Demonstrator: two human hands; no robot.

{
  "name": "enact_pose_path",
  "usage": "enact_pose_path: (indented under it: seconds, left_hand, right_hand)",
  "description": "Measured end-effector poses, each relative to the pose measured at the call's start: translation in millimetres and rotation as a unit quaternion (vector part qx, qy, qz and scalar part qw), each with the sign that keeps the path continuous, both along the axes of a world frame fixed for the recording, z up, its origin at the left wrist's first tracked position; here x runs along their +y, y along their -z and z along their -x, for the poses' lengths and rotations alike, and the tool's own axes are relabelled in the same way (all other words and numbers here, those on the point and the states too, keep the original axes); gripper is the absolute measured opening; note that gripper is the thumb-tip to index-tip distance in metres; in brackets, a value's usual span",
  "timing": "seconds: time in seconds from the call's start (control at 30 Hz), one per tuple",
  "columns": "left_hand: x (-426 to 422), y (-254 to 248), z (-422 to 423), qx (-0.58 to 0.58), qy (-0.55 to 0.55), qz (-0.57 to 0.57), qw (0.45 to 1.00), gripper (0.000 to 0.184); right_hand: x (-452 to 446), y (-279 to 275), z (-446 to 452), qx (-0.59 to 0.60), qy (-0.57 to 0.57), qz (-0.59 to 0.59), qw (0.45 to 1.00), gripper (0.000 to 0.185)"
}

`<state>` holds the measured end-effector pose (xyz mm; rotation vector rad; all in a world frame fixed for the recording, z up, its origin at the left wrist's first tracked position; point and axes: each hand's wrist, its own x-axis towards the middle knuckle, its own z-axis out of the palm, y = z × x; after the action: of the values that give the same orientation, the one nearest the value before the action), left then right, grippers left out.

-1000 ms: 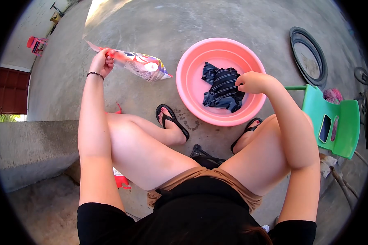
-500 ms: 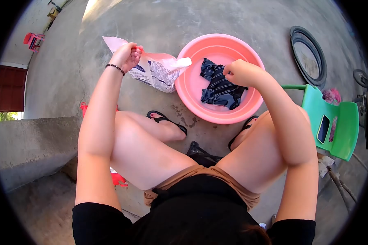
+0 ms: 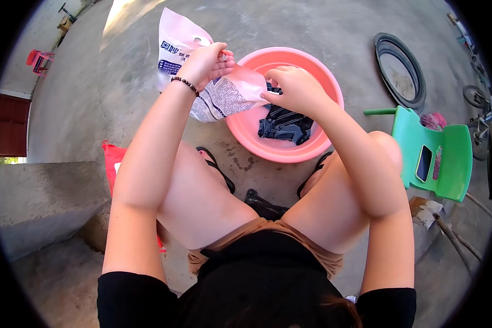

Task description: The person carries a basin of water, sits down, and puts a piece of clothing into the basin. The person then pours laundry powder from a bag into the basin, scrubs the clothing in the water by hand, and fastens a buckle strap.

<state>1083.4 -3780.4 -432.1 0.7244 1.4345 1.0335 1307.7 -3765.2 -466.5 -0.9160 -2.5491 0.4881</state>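
My left hand (image 3: 209,63), with a dark beaded bracelet at the wrist, is closed on a pink and white printed bag (image 3: 218,101), whose upper part stands up behind the wrist. The bag's right end reaches over the rim of a pink basin (image 3: 333,87). My right hand (image 3: 295,90) is over the basin, thumb and fingers at that right end of the bag, pinching it. Inside the basin lies a dark striped cloth (image 3: 284,126), partly hidden by the right hand.
A green chair (image 3: 459,158) with a phone (image 3: 423,163) on it stands at the right. Beyond it are a black tire (image 3: 382,71) and a bicycle (image 3: 480,117). A red bag (image 3: 112,158) lies by my left leg, beside a low concrete wall (image 3: 44,191).
My left hand has brought the bag rightward to the basin, and the bag has turned. My right hand has moved left from above the cloth to the bag's end.
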Motion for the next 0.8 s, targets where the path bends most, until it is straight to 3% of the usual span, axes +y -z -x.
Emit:
enact_pose_path:
  seconds: [0.1,0.2,0.23,0.33,0.37,0.5,0.57,0.67,0.73,0.77,0.8]
  left_hand:
    - [-1,1,-23,0.001,0.008,0.011,1.000,0.025]
    - [-1,10,-39,0.013,0.060,0.011,0.998,0.025]
    - [-1,10,-41,0.018,0.067,-0.001,0.998,0.026]
    - [-2,16,-51,0.019,0.089,-0.024,0.996,0.029]
    - [-2,18,-55,0.020,0.098,-0.027,0.995,0.031]
    - [-11,31,-86,0.020,0.175,0.020,0.984,0.037]
    - [-5,50,-94,0.042,0.192,0.026,0.980,0.040]
    - [14,48,-85,-0.037,0.113,0.020,0.993,0.038]
    - [6,60,-98,0.018,0.148,0.058,0.987,0.037]
    - [8,62,-102,0.037,0.155,0.054,0.986,0.037]
    - [10,66,-102,0.056,0.162,0.051,0.984,0.037]
  right_hand:
    - [2,16,-3,-0.029,0.064,0.018,0.997,0.033]
    - [10,33,-2,0.006,0.111,0.070,0.991,0.032]
    - [15,36,-1,0.038,0.153,0.145,0.977,0.031]
    - [25,65,0,0.134,0.163,0.168,0.963,0.027]
    - [21,62,-1,0.106,0.196,0.177,0.959,0.023]
    - [16,89,-22,0.080,0.180,0.389,0.900,0.016]
    - [28,103,-29,0.088,0.165,0.261,0.947,0.016]
    - [18,110,-22,0.096,0.181,0.089,0.975,0.017]
    - [17,116,-27,0.078,0.171,0.444,0.876,0.016]
    - [20,120,-32,0.084,0.169,0.462,0.867,0.015]
    - [25,127,-31,0.060,0.157,0.386,0.907,0.015]
